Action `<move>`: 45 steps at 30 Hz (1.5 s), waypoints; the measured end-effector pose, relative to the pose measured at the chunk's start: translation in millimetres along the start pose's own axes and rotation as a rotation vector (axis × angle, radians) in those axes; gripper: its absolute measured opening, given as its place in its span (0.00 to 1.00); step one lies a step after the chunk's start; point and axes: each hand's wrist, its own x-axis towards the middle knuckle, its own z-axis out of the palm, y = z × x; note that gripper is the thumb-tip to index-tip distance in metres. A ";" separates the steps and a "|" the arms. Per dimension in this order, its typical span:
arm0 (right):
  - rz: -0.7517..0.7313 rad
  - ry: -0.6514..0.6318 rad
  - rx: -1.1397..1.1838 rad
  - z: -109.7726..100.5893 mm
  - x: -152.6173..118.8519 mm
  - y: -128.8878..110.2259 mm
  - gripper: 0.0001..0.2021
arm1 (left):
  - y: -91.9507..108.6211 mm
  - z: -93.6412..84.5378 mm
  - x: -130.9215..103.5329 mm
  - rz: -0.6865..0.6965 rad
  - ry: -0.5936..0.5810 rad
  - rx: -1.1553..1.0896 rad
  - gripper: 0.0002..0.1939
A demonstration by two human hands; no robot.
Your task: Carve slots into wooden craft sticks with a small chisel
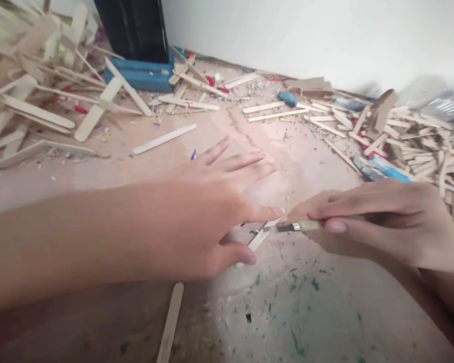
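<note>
My left hand (227, 206) lies spread, palm down, at the centre, its index finger and thumb on a pale wooden stick (258, 239) that slants across the tabletop. Part of this stick is hidden under the hand. From the right, my right hand (386, 217) is closed round the light handle of a craft knife (312, 225). The knife's dark blade points left and meets the stick between the left index finger and thumb.
Sticks are heaped at the left (41, 108), with cut pieces (423, 151) piled at the right. A blue-based black object (136, 75) stands at the back. Single sticks lie behind (164, 139) and in front (171, 322) of the left hand.
</note>
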 end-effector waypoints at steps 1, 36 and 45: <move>0.029 0.024 0.036 -2.2 0.7 1.9 0.12 | 0.6 1.1 -1.0 0.013 0.008 0.021 0.33; 0.037 0.786 0.504 6.3 0.5 -9.4 0.13 | 44.7 -66.2 9.7 -0.195 0.346 0.082 0.10; -0.041 0.664 0.080 18.3 -9.8 -18.1 0.04 | 55.9 -33.2 -23.2 -0.353 0.257 -0.211 0.10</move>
